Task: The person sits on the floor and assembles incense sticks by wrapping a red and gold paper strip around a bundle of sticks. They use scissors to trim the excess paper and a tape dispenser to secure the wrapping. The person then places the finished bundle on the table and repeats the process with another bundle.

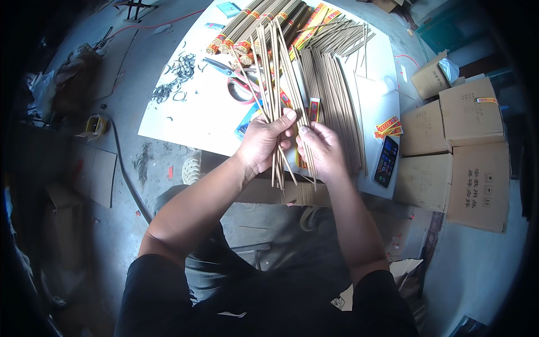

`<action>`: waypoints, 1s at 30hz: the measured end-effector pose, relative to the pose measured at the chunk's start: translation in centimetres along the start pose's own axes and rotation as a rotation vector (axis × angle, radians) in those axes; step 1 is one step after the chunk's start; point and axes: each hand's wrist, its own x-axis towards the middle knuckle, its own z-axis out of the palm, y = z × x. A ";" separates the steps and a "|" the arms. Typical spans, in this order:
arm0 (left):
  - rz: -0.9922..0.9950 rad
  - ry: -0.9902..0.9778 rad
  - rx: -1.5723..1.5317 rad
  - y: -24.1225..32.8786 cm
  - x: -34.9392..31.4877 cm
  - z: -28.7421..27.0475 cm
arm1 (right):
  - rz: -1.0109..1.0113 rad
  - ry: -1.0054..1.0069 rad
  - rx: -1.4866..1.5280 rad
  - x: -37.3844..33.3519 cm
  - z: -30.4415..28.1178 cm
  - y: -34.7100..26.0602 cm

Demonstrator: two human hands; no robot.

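Observation:
Near the table's front edge, my left hand (263, 140) is closed round a loose bunch of thin brown incense sticks (272, 92), which fan apart at the top. Close beside it, my right hand (323, 147) pinches a second, narrower bunch of incense sticks (289, 73). The lower ends of both bunches stick out below my hands. Behind my right hand lies a large pile of loose sticks (337, 95). A small red and yellow label (314, 109) stands out just above that hand. Scissors with red handles (238, 92) lie beyond my left hand, partly covered by sticks.
Wrapped bundles of sticks (247, 28) lie at the table's far side. Black rubber bands (178, 76) are scattered at the left. A phone (386, 161) and a few labels (388, 127) rest at the right edge. Cardboard boxes (471, 112) are stacked right of the white table (168, 126).

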 end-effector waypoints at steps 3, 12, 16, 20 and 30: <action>0.017 0.029 -0.002 0.2 -0.3 -0.1 | -0.056 -0.019 -0.003 -0.4 1.5 0.9; -0.023 0.042 -0.012 0.5 -0.6 -0.4 | -0.139 0.007 0.029 -0.1 1.3 1.9; 0.019 0.011 -0.026 0.3 -0.4 -0.4 | -0.158 0.000 0.002 0.0 1.0 2.1; 0.071 -0.014 -0.001 0.0 -0.4 -0.2 | -0.191 -0.007 -0.012 0.0 1.5 2.1; 0.079 0.009 -0.061 0.1 -0.3 -0.1 | -0.249 -0.006 -0.070 -0.1 1.2 2.6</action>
